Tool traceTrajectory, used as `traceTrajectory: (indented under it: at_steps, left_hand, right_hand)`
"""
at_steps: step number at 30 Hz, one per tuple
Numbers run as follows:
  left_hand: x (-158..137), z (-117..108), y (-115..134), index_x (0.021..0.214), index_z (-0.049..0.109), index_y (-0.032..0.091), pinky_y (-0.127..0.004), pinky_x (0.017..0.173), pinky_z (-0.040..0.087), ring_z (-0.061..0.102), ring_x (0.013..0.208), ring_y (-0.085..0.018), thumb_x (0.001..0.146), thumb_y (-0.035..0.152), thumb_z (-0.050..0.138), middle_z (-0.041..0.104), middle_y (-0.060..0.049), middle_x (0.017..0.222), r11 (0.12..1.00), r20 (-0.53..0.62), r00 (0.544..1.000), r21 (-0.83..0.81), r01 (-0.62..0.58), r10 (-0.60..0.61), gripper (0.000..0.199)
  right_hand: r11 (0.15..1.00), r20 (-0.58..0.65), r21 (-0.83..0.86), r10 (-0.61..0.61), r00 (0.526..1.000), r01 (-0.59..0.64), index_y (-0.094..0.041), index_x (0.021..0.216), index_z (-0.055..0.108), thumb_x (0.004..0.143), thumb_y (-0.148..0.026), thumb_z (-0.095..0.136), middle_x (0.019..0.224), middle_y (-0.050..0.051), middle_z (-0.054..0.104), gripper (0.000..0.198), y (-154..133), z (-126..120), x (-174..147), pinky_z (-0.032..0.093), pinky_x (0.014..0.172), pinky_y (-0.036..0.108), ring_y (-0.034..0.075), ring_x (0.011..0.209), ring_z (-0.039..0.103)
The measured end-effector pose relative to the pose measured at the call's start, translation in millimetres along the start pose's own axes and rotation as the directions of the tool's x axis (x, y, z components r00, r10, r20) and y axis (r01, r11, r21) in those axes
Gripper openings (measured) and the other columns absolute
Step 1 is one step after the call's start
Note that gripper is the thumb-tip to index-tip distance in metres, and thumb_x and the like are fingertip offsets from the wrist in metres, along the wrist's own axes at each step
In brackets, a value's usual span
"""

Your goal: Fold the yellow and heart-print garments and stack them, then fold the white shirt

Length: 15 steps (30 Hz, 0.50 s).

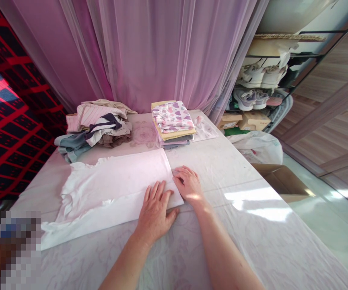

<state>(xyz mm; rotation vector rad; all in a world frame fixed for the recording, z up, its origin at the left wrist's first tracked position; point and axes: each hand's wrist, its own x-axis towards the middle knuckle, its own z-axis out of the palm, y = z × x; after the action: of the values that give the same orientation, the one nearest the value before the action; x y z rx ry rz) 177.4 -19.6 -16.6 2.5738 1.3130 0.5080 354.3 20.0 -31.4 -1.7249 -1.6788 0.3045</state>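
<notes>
A white garment (116, 177) lies spread on the cloth-covered table (228, 169), one long side folded over toward me. Its left end is ruffled and crumpled, while the right end is straight and fairly smooth. Pressed flat on the folded strip near that right end is my left hand (155, 211), open with fingers apart. My right hand (189, 185) rests at the garment's right edge, its fingers loosely curved and holding nothing that I can see. The fingertips' contact with the edge is partly hidden.
A loose heap of clothes (101, 127) sits at the back left. Behind the garment stands a folded stack (174, 119) topped by heart-print cloth, beside a clear plastic bag (204, 129). Purple curtains (149, 52) hang behind. To the right are a shoe rack (261, 76) and an open cardboard box (279, 179).
</notes>
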Motion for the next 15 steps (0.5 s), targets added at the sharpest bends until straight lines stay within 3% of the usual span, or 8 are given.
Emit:
traceTrajectory:
  at_steps: [4,10,15]
  left_hand:
    - [0,0,-1,0.124,0.056,0.023,-0.058,0.116,0.026,0.033,0.143,-0.033,0.086,0.041,0.06,0.041,-0.013,0.153,1.0,0.013,1.0,0.002,-0.006,0.006,0.042]
    - [1,-2,1,0.123,0.056,0.022,-0.058,0.117,0.025,0.035,0.143,-0.032,0.086,0.041,0.06,0.043,-0.013,0.152,1.0,0.033,0.999,0.004,0.003,-0.003,0.042]
    - [2,-5,3,0.124,0.056,0.021,-0.057,0.118,0.023,0.035,0.142,-0.031,0.086,0.041,0.06,0.046,-0.011,0.151,1.0,0.051,0.999,-0.011,0.011,-0.011,0.043]
  right_hand:
    - [0.999,-0.007,0.03,-0.024,1.0,0.024,-0.028,0.09,0.071,0.086,-0.024,0.058,0.12,0.004,0.069,0.014,3,-4,0,0.039,0.104,0.048,0.025,0.124,0.054]
    - [0.994,0.13,-0.026,-0.105,0.986,0.109,-0.026,0.083,0.071,0.081,-0.028,0.066,0.128,0.005,0.065,0.006,-1,-13,-2,0.032,0.108,0.051,0.028,0.132,0.047]
    - [0.995,0.124,0.009,-0.101,0.987,0.101,-0.026,0.089,0.071,0.076,-0.026,0.07,0.132,0.006,0.063,0.013,1,-14,-3,0.03,0.11,0.051,0.028,0.133,0.046]
